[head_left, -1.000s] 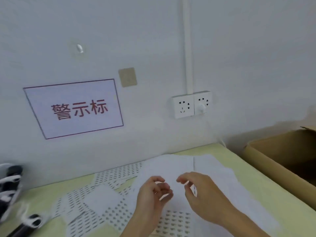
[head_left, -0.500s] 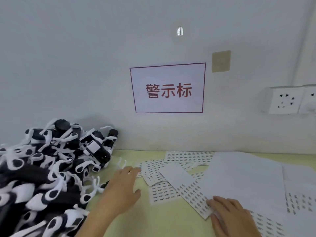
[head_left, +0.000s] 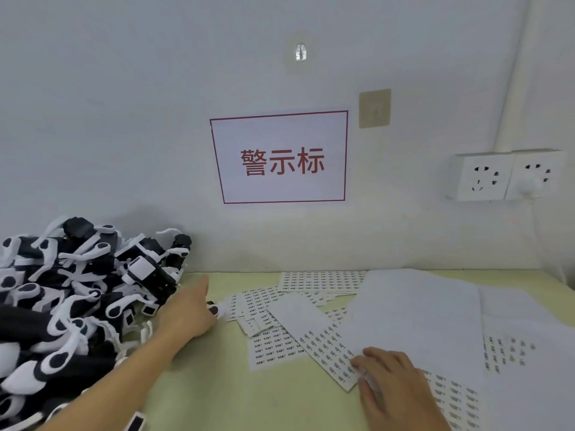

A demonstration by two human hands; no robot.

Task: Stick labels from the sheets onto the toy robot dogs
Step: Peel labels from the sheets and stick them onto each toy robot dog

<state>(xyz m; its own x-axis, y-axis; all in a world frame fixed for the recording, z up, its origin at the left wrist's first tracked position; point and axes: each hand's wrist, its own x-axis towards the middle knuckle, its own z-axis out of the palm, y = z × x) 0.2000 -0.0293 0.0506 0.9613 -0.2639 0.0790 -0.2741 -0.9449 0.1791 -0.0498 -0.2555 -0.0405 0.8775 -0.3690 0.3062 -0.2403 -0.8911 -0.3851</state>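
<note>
Moved since earlier frame: left hand point(head_left: 186, 312), now further into the pile of toy robot dogs point(head_left: 71, 293) at table left, fingers hidden, grip undetermined. Right hand point(head_left: 392, 381): flat on label sheets point(head_left: 311, 334), centre-right. Progress: no labelled dog visible; pile apparently outstanding.

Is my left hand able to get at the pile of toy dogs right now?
Probably yes. The left hand is already at the edge of the toy dog pile, fingers extended toward it, with nothing between them. The right hand rests on the label sheets.
</note>
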